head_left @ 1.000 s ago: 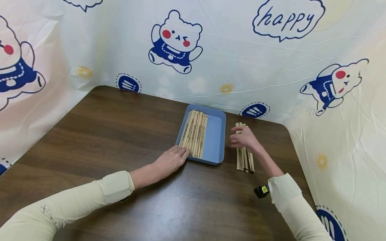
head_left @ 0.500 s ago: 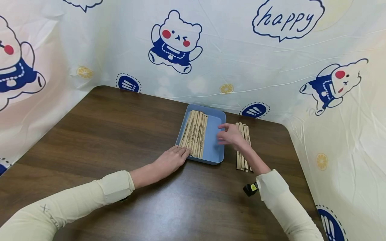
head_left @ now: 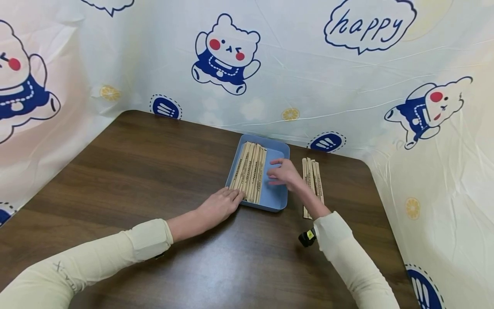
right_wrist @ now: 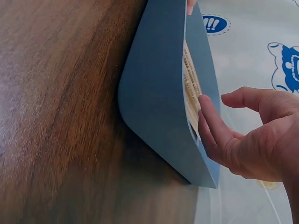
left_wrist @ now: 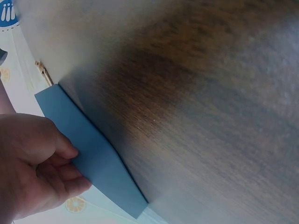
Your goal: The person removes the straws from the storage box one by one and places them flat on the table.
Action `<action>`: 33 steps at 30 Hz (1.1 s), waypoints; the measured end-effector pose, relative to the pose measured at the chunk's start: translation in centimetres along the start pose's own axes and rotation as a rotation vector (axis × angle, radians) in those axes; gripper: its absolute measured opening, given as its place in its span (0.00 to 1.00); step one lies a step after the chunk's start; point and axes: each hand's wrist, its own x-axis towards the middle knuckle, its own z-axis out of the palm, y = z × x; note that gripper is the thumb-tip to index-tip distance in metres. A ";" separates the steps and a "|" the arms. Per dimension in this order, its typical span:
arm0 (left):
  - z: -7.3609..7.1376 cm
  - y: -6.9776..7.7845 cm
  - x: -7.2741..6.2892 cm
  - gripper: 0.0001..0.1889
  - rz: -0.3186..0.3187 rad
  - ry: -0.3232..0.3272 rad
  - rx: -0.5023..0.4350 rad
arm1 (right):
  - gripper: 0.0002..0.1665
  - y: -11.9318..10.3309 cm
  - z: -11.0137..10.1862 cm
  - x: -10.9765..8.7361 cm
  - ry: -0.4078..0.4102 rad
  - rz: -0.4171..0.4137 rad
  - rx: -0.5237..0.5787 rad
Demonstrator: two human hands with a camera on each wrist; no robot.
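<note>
A blue rectangular tray (head_left: 276, 198) lies on the table, its left part filled with several long, thin, paper-wrapped sticks (head_left: 247, 171) printed with dark text. My left hand (head_left: 218, 208) grips the tray's front left corner; in the left wrist view, that hand (left_wrist: 39, 163) has its fingertips on the wall and rim. Over the bare right part of the tray hovers my right hand (head_left: 284, 174). Its fingers are spread and slightly bent, with nothing between thumb and fingers (right_wrist: 212, 121) in the right wrist view. Right of the tray lies a smaller group of wrapped sticks (head_left: 314, 176), partly behind my right forearm.
The brown wooden table (head_left: 154, 171) reaches back to a printed curtain (head_left: 270, 77) that hangs behind and along both sides. The tray stands near the table's back edge. A black wrist camera (head_left: 307, 237) sits beside my right cuff.
My right hand has moved left, from above the loose sticks across the tray's right wall to over the tray. My left hand stays at the corner.
</note>
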 end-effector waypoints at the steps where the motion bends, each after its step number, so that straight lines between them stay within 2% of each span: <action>1: -0.1 0.0 0.0 0.22 -0.001 -0.003 -0.002 | 0.34 0.0 0.1 0.1 -0.002 0.004 0.004; 12: 0.2 0.0 0.0 0.21 -0.002 0.012 -0.010 | 0.32 0.9 1.2 1.9 0.028 0.052 -0.008; 22: 0.1 0.0 0.0 0.22 -0.004 0.006 -0.006 | 0.26 1.2 1.8 2.4 0.083 0.016 -0.101; 27: 0.0 -0.1 0.0 0.22 -0.006 -0.004 -0.003 | 0.24 1.2 2.3 2.6 0.137 0.004 -0.182; 33: -0.1 -0.1 0.0 0.22 -0.010 -0.014 -0.001 | 0.13 1.0 2.8 2.5 0.177 -0.043 -0.310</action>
